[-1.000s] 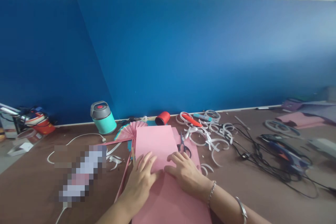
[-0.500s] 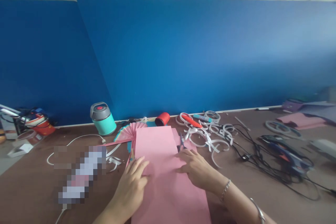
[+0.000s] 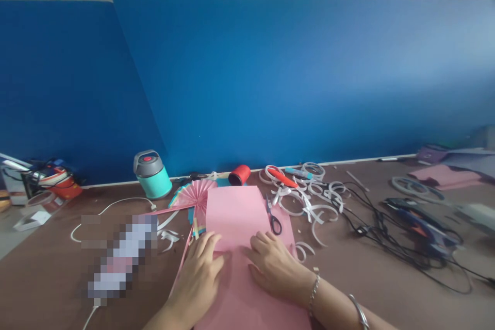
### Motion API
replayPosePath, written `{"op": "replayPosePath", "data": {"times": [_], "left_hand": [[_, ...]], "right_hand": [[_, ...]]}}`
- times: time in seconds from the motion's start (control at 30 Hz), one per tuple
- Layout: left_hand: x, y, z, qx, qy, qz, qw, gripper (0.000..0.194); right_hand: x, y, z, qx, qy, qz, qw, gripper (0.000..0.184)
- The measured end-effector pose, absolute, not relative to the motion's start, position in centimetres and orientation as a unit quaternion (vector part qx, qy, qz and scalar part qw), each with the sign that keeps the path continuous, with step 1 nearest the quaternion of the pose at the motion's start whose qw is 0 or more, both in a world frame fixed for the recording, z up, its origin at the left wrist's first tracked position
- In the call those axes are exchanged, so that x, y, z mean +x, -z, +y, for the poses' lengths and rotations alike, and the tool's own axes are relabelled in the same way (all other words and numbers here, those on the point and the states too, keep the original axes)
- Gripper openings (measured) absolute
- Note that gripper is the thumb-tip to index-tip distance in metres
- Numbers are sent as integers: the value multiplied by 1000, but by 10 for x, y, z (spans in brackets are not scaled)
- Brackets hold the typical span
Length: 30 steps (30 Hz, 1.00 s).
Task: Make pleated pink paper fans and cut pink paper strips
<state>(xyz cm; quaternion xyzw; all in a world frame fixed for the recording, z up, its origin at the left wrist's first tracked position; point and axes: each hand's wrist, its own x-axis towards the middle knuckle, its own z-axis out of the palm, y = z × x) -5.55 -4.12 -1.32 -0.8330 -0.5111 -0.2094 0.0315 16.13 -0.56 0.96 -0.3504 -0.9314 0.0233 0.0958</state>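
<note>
Pink paper (image 3: 236, 211) lies at the lower centre of the frame, with both hands resting on it. The left hand (image 3: 203, 265) covers its left edge, the fingers close together and the thumb parted from them; the right hand (image 3: 273, 263) sits toward the right edge, its fingers curled. Whether either one pinches the paper underneath, I cannot tell. A line crosses the paper between the hands (fold or sheet edge, it is unclear which).

Uneven pressure from the two hands could skew the paper or crease it crookedly. The scissors (image 3: 276, 225) lie just above the right hand, along the paper's right side, so a sideways slide might catch their handles or let the blades nick the edge. The pleated paper fan (image 3: 196, 193), just up and left of the paper, could be crushed if the paper gets shoved that way. Curled white strips (image 3: 305, 206), right of centre, might slip under the paper and spoil a flat surface on the brown table (image 3: 348, 289).
</note>
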Motion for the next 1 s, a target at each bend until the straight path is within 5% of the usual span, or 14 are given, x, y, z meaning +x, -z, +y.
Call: {"op": "replayPosePath", "data": {"times": [0.23, 0.73, 1.0], "left_hand": [[-58, 25, -45, -814, 203, -542, 54, 40], [-73, 3, -38, -767, 152, -609, 134, 29], [-64, 7, -28, -826, 281, -481, 86, 21]], "right_hand": [[161, 2, -1, -361, 34, -929, 77, 13], [164, 3, 0, -334, 46, -933, 126, 12], [161, 14, 8, -293, 82, -935, 182, 21]]}}
